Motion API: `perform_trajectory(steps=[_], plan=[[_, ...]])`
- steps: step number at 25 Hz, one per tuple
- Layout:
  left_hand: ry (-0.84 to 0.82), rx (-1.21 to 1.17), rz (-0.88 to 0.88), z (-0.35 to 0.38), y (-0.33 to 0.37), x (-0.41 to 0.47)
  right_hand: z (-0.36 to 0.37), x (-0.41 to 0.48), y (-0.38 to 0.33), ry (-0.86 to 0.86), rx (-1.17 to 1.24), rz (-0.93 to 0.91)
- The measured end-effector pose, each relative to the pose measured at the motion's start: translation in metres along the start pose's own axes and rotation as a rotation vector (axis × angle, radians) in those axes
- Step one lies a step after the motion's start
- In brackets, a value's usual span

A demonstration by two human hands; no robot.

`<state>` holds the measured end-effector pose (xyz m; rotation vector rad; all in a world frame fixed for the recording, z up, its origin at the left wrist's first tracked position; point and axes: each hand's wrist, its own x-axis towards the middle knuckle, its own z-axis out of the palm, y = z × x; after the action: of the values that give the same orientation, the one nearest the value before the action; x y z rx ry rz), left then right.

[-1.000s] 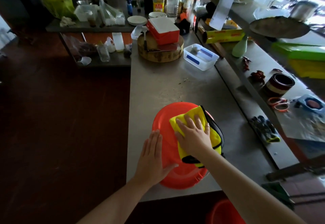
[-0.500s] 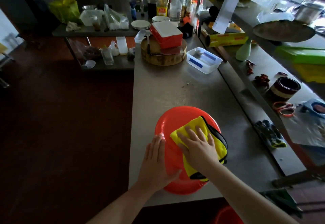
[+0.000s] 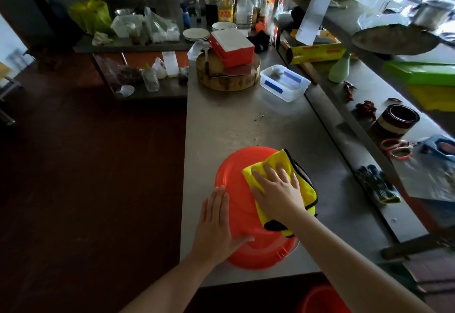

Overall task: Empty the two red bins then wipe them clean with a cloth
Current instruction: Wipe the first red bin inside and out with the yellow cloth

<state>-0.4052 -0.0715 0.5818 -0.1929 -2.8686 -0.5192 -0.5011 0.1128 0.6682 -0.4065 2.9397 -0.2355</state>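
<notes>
Your right hand is pressing the yellow cloth flat-fingered onto the upturned red bin at the desk's near edge; your left hand is resting open on it.

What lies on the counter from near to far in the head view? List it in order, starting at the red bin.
Red bin → round wooden chopping block → stack of white plates → yellow oil bottle.
</notes>
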Motion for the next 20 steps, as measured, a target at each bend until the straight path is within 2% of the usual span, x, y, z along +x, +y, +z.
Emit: perform_trajectory(steps=[7,16,20], plan=[[0.041,-0.002,0.009,0.002,0.000,-0.003,0.013,-0.071,0.002,0.000,-0.089,-0.021],[0.004,-0.048,-0.021,0.004,0.001,0.002,-0.011,0.022,0.026,0.022,-0.029,0.103],[0.010,-0.046,-0.024,0.006,0.000,0.001,-0.012,0.013,0.032,0.046,-0.040,0.107]])
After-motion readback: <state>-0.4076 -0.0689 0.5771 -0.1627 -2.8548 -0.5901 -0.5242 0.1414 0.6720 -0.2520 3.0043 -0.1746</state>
